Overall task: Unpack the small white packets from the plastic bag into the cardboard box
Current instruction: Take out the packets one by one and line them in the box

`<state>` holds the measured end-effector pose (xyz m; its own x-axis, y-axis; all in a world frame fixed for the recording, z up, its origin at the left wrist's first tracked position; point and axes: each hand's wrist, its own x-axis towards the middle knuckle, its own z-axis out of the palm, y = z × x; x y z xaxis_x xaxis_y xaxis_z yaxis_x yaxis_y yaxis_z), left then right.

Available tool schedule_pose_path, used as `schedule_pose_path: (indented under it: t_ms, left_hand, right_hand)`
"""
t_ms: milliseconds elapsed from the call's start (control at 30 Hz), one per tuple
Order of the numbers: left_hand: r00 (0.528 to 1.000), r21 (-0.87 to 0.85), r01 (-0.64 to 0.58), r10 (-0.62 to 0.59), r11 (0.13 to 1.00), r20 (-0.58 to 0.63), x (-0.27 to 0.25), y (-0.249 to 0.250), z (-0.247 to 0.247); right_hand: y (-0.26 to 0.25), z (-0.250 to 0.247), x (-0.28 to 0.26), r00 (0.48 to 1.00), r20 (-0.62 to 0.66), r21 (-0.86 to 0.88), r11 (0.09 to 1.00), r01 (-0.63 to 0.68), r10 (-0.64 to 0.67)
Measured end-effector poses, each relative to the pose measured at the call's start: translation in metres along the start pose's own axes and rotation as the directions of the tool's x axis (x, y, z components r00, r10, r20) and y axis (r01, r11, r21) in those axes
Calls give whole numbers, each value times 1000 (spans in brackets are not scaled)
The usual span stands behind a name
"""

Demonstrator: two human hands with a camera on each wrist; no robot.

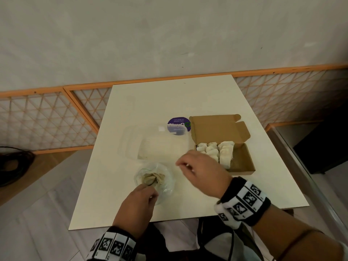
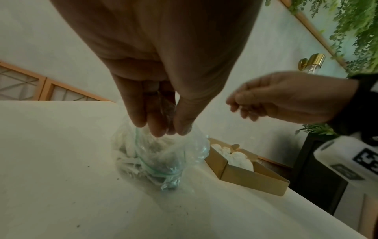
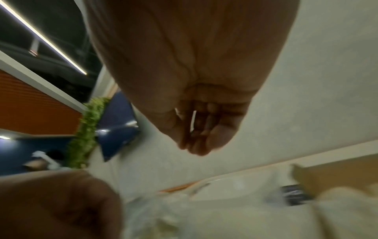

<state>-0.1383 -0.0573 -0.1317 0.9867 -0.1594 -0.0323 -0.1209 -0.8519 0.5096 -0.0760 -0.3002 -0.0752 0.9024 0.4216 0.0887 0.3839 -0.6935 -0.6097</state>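
A clear plastic bag (image 1: 164,182) with a green seal line stands on the white table (image 1: 150,102), with crumpled white packets (image 1: 153,178) inside. My left hand (image 1: 148,188) pinches the bag's near rim between thumb and fingers; the left wrist view shows the hand (image 2: 169,127) on the bag (image 2: 159,158). To the right lies an open cardboard box (image 1: 243,166) holding several white packets (image 1: 216,150) in its left half. My right hand (image 1: 185,166) hovers between bag and box, fingers loosely curled, nothing visible in them. In the right wrist view the hand (image 3: 194,145) is blurred.
A clear plastic clamshell container (image 1: 158,146) lies open just behind the bag. A round purple sticker (image 1: 178,125) sits behind it, beside the box lid. The table's right edge runs close past the box; orange lattice panels line the wall behind.
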Motion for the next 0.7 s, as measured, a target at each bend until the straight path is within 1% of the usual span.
schedule_pose_path:
  t_ms: [33, 100, 200, 267, 333, 433, 500, 600, 700]
  left_hand:
    - [1000, -26, -31, 31, 999, 3, -1, 1, 1]
    - [995, -72, -95, 96, 993, 6, -3, 4, 3]
    - [990, -120, -141, 144, 983, 13, -7, 9, 4]
    - [989, -135, -144, 147, 980, 18, -9, 9, 4]
    - [989, -125, -140, 144, 982, 23, -10, 8, 4]
    - [988, -61, -133, 137, 989, 64, -13, 9, 3]
    - [985, -27, -155, 157, 987, 65, -14, 11, 1]
    - [981, -6, -179, 179, 984, 73, -13, 12, 2]
    - [982, 1, -170, 170, 985, 77, -12, 13, 3]
  right_hand:
    - [-8, 8, 4, 997, 39, 33, 997, 63, -65]
    - [-18, 25, 14, 980, 158, 52, 992, 112, -119]
    - [-22, 47, 30, 915, 394, -22, 994, 106, -88]
    - [-23, 58, 36, 880, 473, -114, 988, 102, -36]
    - [-24, 68, 39, 860, 511, -222, 968, 119, 12]
    - [-25, 80, 40, 859, 510, -320, 937, 137, 48]
    - [-26, 86, 40, 859, 507, -366, 919, 146, 65]
    - [-26, 92, 41, 849, 516, -414, 901, 133, 112]
    - [-26, 90, 41, 841, 523, -406, 908, 101, 140]
